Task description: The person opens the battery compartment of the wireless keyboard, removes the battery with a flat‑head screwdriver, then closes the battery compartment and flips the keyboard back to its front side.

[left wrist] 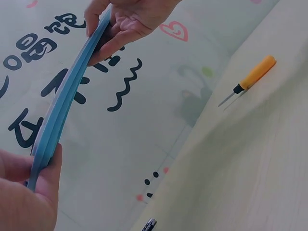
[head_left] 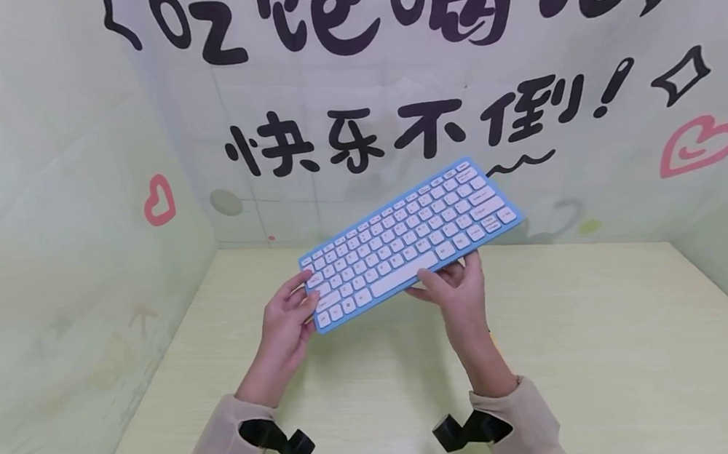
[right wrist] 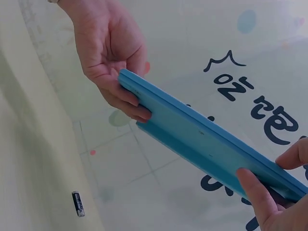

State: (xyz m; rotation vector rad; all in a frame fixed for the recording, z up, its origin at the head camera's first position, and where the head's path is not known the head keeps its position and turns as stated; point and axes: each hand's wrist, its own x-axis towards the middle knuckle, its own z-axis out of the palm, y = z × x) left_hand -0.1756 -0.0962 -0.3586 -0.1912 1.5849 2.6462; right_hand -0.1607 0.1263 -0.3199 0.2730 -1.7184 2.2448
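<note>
A light blue keyboard [head_left: 398,242] with white keys is held up over the table, tilted so its right end is higher. My left hand [head_left: 288,316] grips its left end, thumb over the keys and fingers behind. With thumb on the front edge near the space bar and fingers underneath, my right hand [head_left: 461,294] holds the keyboard's lower edge. The right wrist view shows the blue underside [right wrist: 207,139], with a dark area beside the right hand's fingers, partly hidden by them.
An orange-handled screwdriver [left wrist: 257,73] lies on the pale wooden table [head_left: 613,349], mostly hidden behind the right forearm in the head view. A dark small battery [right wrist: 78,204] also lies there. Walls covered in printed sheeting [head_left: 348,199] stand behind and at both sides.
</note>
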